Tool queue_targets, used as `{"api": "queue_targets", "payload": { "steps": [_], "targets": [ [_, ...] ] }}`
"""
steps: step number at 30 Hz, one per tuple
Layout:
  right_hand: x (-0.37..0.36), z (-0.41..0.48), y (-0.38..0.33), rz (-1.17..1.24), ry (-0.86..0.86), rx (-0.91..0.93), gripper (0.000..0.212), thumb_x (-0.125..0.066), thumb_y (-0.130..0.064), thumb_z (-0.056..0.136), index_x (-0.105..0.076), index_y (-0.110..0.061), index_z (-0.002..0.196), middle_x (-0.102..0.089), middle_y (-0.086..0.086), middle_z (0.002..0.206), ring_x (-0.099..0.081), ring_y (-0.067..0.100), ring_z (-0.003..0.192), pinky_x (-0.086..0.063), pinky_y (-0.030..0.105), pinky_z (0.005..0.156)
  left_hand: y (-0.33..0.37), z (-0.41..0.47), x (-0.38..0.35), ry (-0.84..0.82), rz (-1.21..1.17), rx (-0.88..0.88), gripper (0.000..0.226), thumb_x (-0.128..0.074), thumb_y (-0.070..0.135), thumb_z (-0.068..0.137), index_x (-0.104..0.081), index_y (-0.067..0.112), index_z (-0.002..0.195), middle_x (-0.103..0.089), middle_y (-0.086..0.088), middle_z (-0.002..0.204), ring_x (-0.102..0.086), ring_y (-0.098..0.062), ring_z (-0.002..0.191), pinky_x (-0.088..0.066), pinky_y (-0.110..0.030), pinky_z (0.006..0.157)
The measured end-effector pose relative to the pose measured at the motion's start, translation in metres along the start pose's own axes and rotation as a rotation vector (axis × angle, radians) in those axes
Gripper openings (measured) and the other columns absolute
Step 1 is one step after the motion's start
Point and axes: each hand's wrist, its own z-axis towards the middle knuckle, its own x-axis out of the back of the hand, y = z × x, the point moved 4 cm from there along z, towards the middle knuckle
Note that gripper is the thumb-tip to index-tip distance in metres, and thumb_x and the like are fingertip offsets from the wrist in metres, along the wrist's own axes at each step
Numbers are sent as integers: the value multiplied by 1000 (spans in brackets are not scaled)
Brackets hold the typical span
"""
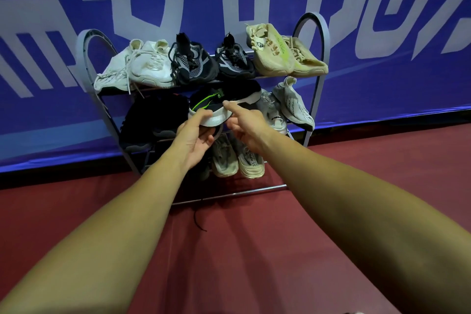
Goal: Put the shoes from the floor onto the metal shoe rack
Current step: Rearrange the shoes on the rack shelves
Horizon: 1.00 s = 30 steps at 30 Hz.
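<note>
A grey metal shoe rack [321,41] stands against the blue banner wall. On its middle shelf lies a black shoe with a green stripe and white sole [224,102]. My left hand [197,139] grips the white sole at its near end, thumb on top. My right hand [246,125] touches the sole with its forefinger stretched out, the other fingers curled. The top shelf holds a white pair [137,66], a black pair [211,62] and a tan pair [283,52]. A black pair [150,120] and a grey pair [288,107] flank the held shoe. Beige shoes [237,158] sit on the lowest shelf.
The dark red floor [242,250] stretches in front of the rack. A black lace [197,219] trails over the rack's front bar onto the floor. The blue and white banner [382,84] closes off the back.
</note>
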Motion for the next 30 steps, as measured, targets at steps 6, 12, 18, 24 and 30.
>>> {"api": "queue_targets", "payload": {
  "steps": [6,12,18,24,30],
  "targets": [
    [-2,10,15,155,39,-246,48,-61,-51,93,-62,-12,119,-67,6,80,-50,7,39,-33,14,38,5,12,10,131,-160,-78,6,-60,21,80,-55,19,79,-52,2,79,-48,-13,68,-37,-21,49],
    [11,14,12,315,194,-213,23,-65,-39,92,-59,-17,92,-59,1,72,-49,8,44,-29,13,35,6,19,26,272,-249,-68,20,-66,38,78,-58,21,84,-54,4,78,-47,-10,62,-35,-19,44],
    [10,16,16,312,228,-221,17,-67,-32,89,-59,-17,88,-62,5,82,-44,5,41,-27,13,31,-4,25,12,192,-74,13,54,-74,51,79,-62,19,120,-66,0,94,-58,-10,72,-42,-20,52],
    [5,14,19,253,177,-189,16,-69,-24,88,-59,-15,79,-54,6,74,-35,6,38,-25,15,32,-19,30,-1,217,-35,-11,63,-80,46,76,-59,17,128,-74,-2,106,-69,-10,81,-44,-19,47],
    [2,6,10,226,121,-171,43,-71,-49,82,-66,-14,107,-68,4,83,-55,12,46,-34,16,34,-6,35,6,293,-137,-46,42,-76,32,78,-59,17,113,-60,-1,88,-52,-5,51,-25,-16,34]
  ]
}}
